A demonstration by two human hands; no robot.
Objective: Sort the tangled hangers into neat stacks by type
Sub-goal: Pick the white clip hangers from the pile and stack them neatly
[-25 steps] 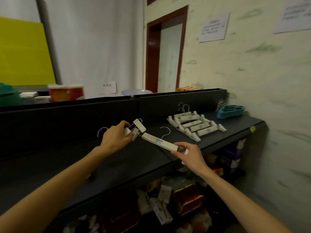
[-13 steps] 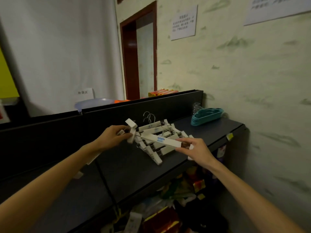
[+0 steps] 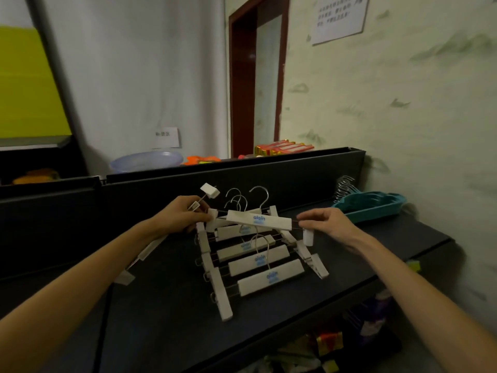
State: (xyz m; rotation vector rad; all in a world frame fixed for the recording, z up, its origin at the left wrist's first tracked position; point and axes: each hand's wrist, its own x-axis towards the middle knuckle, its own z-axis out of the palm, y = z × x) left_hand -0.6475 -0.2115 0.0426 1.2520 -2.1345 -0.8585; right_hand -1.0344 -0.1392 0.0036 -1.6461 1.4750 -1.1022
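Two hands, white clip hanger point(image 3: 259, 222), blue logo

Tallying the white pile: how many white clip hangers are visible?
5: one held by the left hand and right hand above the stack, four stacked on the shelf. More may be hidden.

**Clearance on black shelf**

Bare shelf top point(image 3: 166, 305) near and left of white clip-hanger stack point(image 3: 258, 262). Raised back panel point(image 3: 295, 179) blocks far side. Teal hanger pile point(image 3: 371, 207) fills far right corner; wall point(image 3: 403, 117) closes right.
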